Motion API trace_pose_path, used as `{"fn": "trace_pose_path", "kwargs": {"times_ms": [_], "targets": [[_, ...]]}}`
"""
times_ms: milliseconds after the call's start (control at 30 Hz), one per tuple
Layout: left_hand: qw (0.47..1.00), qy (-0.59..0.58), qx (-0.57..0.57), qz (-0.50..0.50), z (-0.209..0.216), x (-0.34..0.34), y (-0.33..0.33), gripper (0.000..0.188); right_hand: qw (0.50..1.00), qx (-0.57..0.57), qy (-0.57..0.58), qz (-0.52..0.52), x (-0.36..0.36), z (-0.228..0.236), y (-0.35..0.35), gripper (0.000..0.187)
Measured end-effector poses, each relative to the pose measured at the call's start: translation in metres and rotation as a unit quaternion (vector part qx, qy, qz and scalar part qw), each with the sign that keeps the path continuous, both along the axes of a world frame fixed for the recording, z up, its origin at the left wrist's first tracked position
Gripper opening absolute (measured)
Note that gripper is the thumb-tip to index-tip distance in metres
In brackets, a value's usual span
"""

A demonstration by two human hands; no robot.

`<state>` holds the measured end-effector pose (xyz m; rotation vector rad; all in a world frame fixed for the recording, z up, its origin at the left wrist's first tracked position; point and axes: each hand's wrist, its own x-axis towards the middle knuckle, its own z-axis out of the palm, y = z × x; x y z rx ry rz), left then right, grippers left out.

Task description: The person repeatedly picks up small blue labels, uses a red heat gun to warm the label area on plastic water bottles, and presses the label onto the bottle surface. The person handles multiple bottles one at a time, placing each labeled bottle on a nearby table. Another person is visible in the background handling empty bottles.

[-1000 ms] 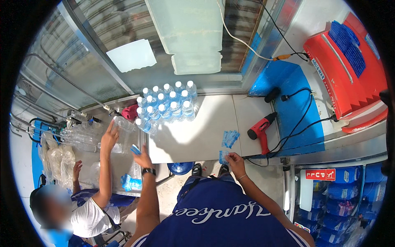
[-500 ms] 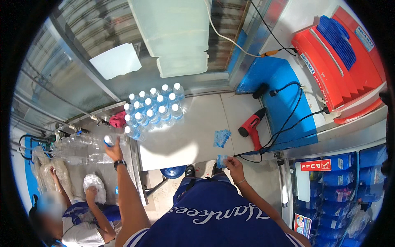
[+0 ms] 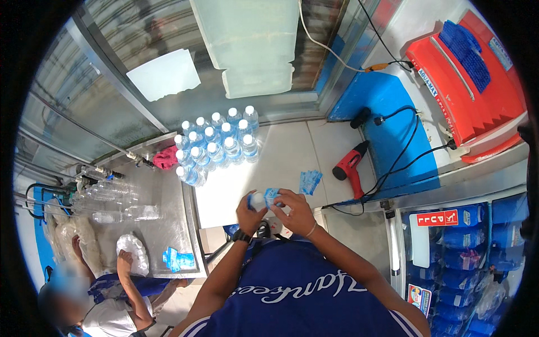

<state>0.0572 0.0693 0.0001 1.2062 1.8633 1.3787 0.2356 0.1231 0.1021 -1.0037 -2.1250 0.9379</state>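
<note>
My left hand (image 3: 250,210) is closed round a small clear water bottle (image 3: 257,201), its white cap facing up. Beside that cap, my right hand (image 3: 293,210) pinches a blue and clear plastic label sleeve (image 3: 272,196). The sleeve's edge is close to the bottle; whether it touches, I cannot tell. Just past my right hand lies a small pile of the same blue sleeves (image 3: 310,182) on the white tabletop (image 3: 281,151). Rows of filled, white-capped bottles with blue labels (image 3: 216,147) stand upright at the table's far left.
A red heat gun (image 3: 351,168) with a black cord lies at the table's right. On the steel counter (image 3: 168,224) at left are clear bottles (image 3: 115,191), a white bag (image 3: 133,253) under a co-worker's hand, and more blue sleeves (image 3: 178,259). A pink cloth (image 3: 165,158) sits by the bottles.
My left hand has brought the bottle from over the steel counter rightward to my front. My right hand has moved left with the sleeve, so both hands now meet.
</note>
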Motion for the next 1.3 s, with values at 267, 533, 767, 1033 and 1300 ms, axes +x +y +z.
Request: {"fn": "trace_pose_path", "kwargs": {"times_ms": [267, 533, 767, 1033, 1300], "targets": [[0.997, 0.002, 0.037, -0.075, -0.008, 0.013, 0.038, 0.067, 0.981, 0.16, -0.105, -0.047, -0.019, -0.022, 0.02, 0.022], [0.987, -0.011, -0.025, -0.156, -0.023, -0.018, 0.018, 0.076, 0.989, 0.127, -0.04, -0.062, -0.034, -0.06, 0.024, 0.064], [0.994, 0.04, -0.099, 0.027, -0.045, -0.049, -0.036, 0.057, 0.996, -0.045, -0.045, -0.055, -0.015, -0.116, 0.025, 0.101], [0.997, -0.01, -0.06, -0.044, 0.04, -0.036, -0.024, 0.052, 0.9, 0.177, -0.229, -0.327, 0.131, -0.182, 0.041, 0.1], [0.969, 0.095, -0.067, -0.216, 0.106, -0.012, 0.035, 0.047, 0.835, -0.171, -0.425, -0.305, 0.255, -0.161, 0.154, 0.084]]}}
